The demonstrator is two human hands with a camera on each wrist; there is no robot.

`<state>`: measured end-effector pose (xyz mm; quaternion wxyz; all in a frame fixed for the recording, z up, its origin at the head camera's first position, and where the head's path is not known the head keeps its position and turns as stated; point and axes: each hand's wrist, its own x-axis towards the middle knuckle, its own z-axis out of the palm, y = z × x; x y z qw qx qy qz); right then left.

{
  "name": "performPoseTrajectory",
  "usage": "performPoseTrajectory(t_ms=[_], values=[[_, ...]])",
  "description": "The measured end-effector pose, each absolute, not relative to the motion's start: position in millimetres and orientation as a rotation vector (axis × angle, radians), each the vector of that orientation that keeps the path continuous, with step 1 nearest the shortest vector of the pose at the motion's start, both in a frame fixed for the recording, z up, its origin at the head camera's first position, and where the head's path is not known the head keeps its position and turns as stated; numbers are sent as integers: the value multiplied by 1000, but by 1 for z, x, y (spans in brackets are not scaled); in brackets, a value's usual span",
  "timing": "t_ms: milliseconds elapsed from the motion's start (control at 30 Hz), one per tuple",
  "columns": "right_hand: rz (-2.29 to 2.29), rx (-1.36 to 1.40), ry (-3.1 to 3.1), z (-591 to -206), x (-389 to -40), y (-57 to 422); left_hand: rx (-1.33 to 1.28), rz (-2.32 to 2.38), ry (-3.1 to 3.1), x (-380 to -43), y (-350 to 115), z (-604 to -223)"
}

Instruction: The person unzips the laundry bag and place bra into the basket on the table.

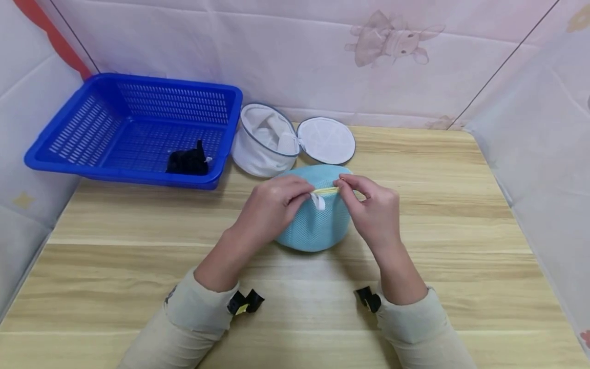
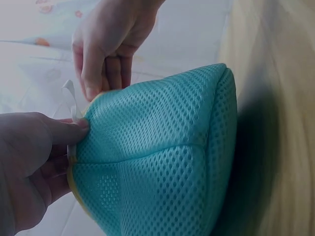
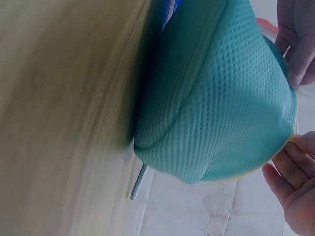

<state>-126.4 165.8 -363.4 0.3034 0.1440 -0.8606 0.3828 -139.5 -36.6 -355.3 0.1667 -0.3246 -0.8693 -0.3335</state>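
A turquoise mesh laundry bag [image 1: 313, 225] with a yellow zip [image 1: 326, 190] along its top edge stands between both hands. My left hand [image 1: 272, 205] pinches the zip edge beside a white fabric loop [image 1: 318, 201]; in the left wrist view its thumb [image 2: 74, 130] presses on the mesh near the rim. Farther along the same edge, my right hand [image 1: 374, 210] pinches the zip's right end between thumb and forefinger. In the right wrist view the other fingers of the right hand [image 3: 300, 196] are spread loosely below the yellow edge. The zip pull is hidden by the fingers.
A blue plastic basket [image 1: 180, 179] at the back left holds a small black item [image 1: 186, 162]. Beside it, a white mesh bag [image 1: 262, 163] stands with its round lid [image 1: 327, 141] folded out to the right. Printed cloth walls enclose the wooden table [image 1: 438, 246].
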Motion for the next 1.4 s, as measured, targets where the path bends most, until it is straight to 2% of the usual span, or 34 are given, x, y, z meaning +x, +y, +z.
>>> performPoseTrajectory(t_ms=[367, 600, 867, 1400], values=[[1057, 404, -2246, -356, -127, 161, -876, -972, -2521, -146, -51, -350], [1038, 512, -2200, -359, -123, 153, -989, -1143, -2489, -138, -50, -346], [1077, 557, -2271, -356, -117, 150, -1014, -785, -2515, -137, -35, -348], [1216, 568, -2445, -356, -117, 155, -1030, -852, -2368, -136, -32, -354]])
